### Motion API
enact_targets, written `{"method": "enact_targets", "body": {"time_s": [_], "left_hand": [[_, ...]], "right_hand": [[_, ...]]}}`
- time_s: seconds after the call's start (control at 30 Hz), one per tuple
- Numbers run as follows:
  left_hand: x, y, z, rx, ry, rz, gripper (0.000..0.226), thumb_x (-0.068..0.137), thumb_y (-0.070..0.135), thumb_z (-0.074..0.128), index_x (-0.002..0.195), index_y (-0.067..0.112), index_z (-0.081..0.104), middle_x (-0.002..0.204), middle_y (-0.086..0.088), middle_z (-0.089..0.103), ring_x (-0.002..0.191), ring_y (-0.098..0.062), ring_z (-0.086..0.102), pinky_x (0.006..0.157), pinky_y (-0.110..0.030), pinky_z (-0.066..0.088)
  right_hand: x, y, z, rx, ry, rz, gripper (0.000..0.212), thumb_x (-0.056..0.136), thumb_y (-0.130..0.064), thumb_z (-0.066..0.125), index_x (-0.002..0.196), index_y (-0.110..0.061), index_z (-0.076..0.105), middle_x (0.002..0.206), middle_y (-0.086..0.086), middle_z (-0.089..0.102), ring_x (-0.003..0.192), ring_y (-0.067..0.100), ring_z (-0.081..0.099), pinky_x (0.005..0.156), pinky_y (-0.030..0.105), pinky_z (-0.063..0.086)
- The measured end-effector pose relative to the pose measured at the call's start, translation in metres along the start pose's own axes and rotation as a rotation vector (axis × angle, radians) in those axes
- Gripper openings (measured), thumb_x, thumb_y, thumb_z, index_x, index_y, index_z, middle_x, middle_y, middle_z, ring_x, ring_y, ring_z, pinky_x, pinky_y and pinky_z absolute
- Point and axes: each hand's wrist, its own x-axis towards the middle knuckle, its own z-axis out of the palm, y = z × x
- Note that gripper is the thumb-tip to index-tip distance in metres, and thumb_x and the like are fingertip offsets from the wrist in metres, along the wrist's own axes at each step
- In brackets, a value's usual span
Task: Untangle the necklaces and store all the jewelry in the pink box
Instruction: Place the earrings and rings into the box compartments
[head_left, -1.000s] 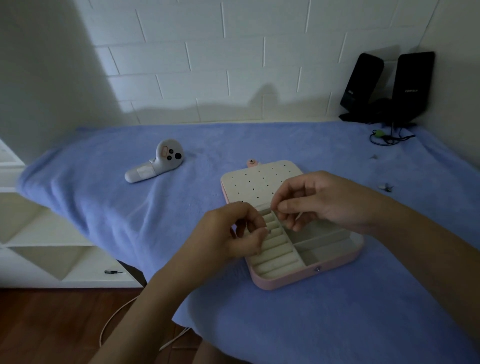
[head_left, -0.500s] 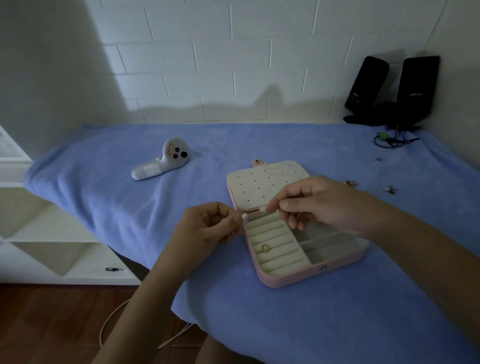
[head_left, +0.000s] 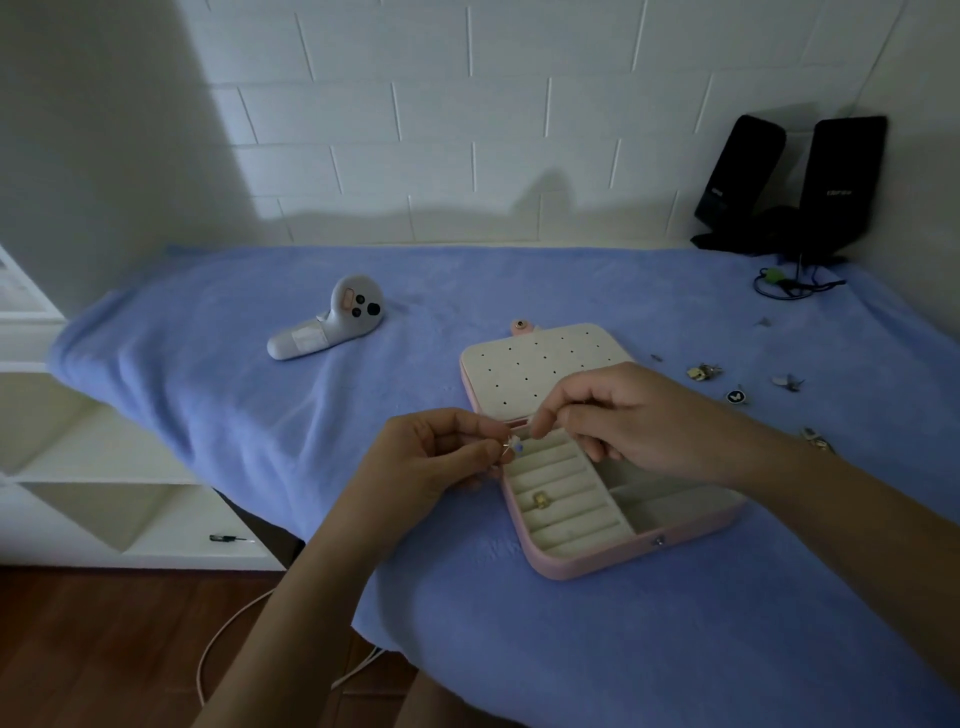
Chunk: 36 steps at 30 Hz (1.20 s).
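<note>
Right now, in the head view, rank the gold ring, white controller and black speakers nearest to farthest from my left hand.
1. Gold ring: in the pink box, just right of the left hand, which pinches a small earring.
2. White controller: on the blanket, back left.
3. Black speakers: far right corner, by the wall.

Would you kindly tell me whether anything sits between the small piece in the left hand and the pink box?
Nothing visible does. The left hand pinches the small white-and-blue piece at the left rim of the open pink jewelry box; the nearest cream ring slots are bare, and the right hand hovers beside it.
</note>
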Motion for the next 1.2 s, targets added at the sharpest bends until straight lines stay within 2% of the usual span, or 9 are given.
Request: {"method": "enact_targets", "body": {"time_s": [0.13,0.27,0.4,0.5,0.67,0.83,1.03,1.1,1.2], "left_hand": [[0.002,0.003,0.006,-0.096,0.071,0.035,0.018,0.074,0.013,0.068,0.09,0.007,0.069,0.079,-0.008,0.073,0.072,-0.009,0.067,0.064,-0.016,0.051],[0.002,0.007,0.015,-0.159,0.137,0.131,0.022,0.067,0.014,0.069,0.087,0.005,0.067,0.076,-0.008,0.073,0.071,-0.013,0.069,0.063,-0.018,0.052],[-0.002,0.011,0.022,-0.057,0.161,0.225,0.014,0.074,0.002,0.071,0.084,0.01,0.067,0.078,-0.003,0.073,0.077,-0.013,0.071,0.07,-0.018,0.054],[-0.006,0.015,0.024,0.086,0.154,0.315,0.018,0.077,-0.003,0.071,0.084,0.013,0.065,0.082,-0.001,0.072,0.08,-0.014,0.07,0.074,-0.021,0.055],[-0.007,0.022,0.024,0.24,0.157,0.363,0.019,0.078,-0.002,0.071,0.086,0.013,0.064,0.081,0.009,0.072,0.076,-0.005,0.068,0.073,-0.023,0.054],[-0.011,0.021,0.031,0.261,0.212,0.423,0.023,0.077,0.0,0.073,0.084,0.02,0.063,0.082,0.015,0.071,0.076,-0.001,0.067,0.069,-0.013,0.05],[-0.011,0.018,0.034,0.242,0.328,0.492,0.02,0.076,0.0,0.074,0.081,0.016,0.064,0.079,0.01,0.069,0.077,-0.004,0.067,0.071,-0.014,0.051],[-0.011,0.019,0.034,0.23,0.31,0.499,0.018,0.076,0.002,0.075,0.082,0.015,0.064,0.08,0.01,0.069,0.078,-0.005,0.067,0.072,-0.015,0.051],[-0.011,0.02,0.032,0.117,0.171,0.415,0.021,0.075,0.006,0.075,0.09,0.017,0.066,0.085,0.006,0.071,0.081,-0.011,0.068,0.077,-0.021,0.054]], "right_hand": [[0.001,-0.002,0.005,0.001,0.08,-0.105,0.004,0.082,-0.029,0.069,0.086,-0.028,0.071,0.059,-0.015,0.049,0.054,0.001,0.042,0.056,0.016,0.034],[0.0,-0.001,0.01,-0.005,0.178,-0.084,0.031,0.061,-0.056,0.074,0.083,-0.035,0.07,0.06,-0.012,0.041,0.053,0.003,0.036,0.058,0.028,0.033],[-0.002,-0.004,0.008,-0.008,0.266,-0.146,0.026,0.067,-0.039,0.08,0.09,-0.034,0.069,0.062,-0.016,0.045,0.053,0.001,0.04,0.055,0.013,0.032],[-0.004,-0.005,0.007,-0.034,0.25,-0.215,0.028,0.069,-0.029,0.081,0.096,-0.028,0.071,0.063,-0.012,0.041,0.055,0.003,0.04,0.055,0.014,0.033],[-0.006,-0.004,0.008,-0.032,0.306,-0.237,0.02,0.07,-0.024,0.081,0.088,-0.024,0.073,0.061,-0.01,0.041,0.055,0.004,0.041,0.055,0.014,0.034],[-0.01,-0.005,0.009,0.049,0.357,-0.277,0.015,0.069,-0.023,0.081,0.081,-0.022,0.074,0.058,-0.008,0.04,0.052,0.004,0.039,0.053,0.013,0.033],[-0.015,-0.005,0.007,-0.013,0.376,-0.316,0.014,0.072,-0.016,0.081,0.074,-0.02,0.068,0.057,-0.005,0.037,0.05,0.006,0.035,0.051,0.014,0.031],[-0.016,-0.005,0.005,-0.03,0.385,-0.337,0.016,0.074,-0.013,0.079,0.073,-0.021,0.066,0.058,-0.004,0.038,0.05,0.006,0.035,0.051,0.013,0.031],[-0.017,-0.006,0.002,0.004,0.373,-0.344,0.015,0.074,-0.013,0.079,0.073,-0.02,0.066,0.057,-0.001,0.037,0.051,0.006,0.034,0.051,0.014,0.031]]}}
